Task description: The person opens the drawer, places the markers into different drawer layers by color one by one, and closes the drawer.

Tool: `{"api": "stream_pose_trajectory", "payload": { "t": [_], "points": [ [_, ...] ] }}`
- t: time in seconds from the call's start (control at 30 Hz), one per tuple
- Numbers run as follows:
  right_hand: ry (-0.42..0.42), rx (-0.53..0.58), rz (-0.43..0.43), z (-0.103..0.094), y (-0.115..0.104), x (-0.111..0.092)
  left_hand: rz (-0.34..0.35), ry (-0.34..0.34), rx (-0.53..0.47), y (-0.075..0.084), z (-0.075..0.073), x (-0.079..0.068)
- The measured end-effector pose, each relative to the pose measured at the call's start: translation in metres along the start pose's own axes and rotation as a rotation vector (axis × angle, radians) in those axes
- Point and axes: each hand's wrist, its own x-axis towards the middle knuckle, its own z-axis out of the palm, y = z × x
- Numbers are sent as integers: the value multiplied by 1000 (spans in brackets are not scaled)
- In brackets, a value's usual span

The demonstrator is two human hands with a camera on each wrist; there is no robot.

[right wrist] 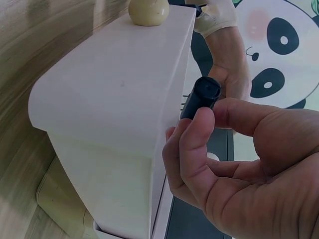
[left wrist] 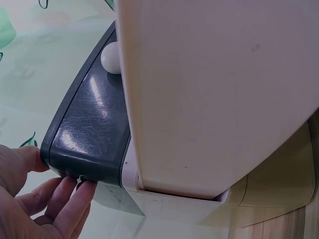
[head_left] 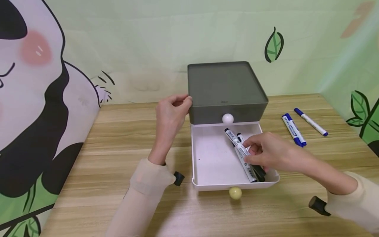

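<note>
A small desktop drawer box (head_left: 228,84) with a dark grey top stands on the table. Its white drawer (head_left: 210,158), with a yellow knob (head_left: 235,193), is pulled out toward me. My left hand (head_left: 171,113) grips the box's left front corner, thumb at the top edge and fingers against the side. Over the right part of the drawer, my right hand (head_left: 269,151) pinches a black-ended marker (right wrist: 201,97) between thumb and fingers. White-barrelled markers (head_left: 240,146) with black caps lie slanted in the drawer beside that hand, which partly hides them.
Several blue-and-white markers (head_left: 311,121) lie on the wooden table (head_left: 118,138) right of the box. A white knob (head_left: 228,118) sits on the grey upper drawer front. Behind stands a green printed backdrop (head_left: 142,39) with a panda and leaves.
</note>
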Motion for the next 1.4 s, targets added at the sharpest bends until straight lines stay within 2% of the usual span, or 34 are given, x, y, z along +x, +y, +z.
{"api": "stream_pose_trajectory", "payload": {
  "t": [0.27, 0.43, 0.7, 0.9, 1.13, 1.27, 1.4],
  "points": [
    [11, 36, 22, 0, -1, 1, -2, 2, -9, 0, 1, 0],
    [46, 21, 16, 4, 1, -6, 1, 2, -11, 0, 1, 0],
    [236, -55, -38, 12, -5, -26, 14, 11, -18, -1, 0, 0],
    [336, -57, -88, 26, -12, -45, 19, 3, -21, 0, 0, 1],
    [427, -78, -231, 47, -10, -61, 24, 8, -18, 0, 0, 2],
    [347, -48, -212, 55, -7, -66, 21, 9, -21, 0, 0, 1],
    [221, -16, -171, 64, -4, -69, 19, 9, -16, 0, 1, 1]
  ]
}}
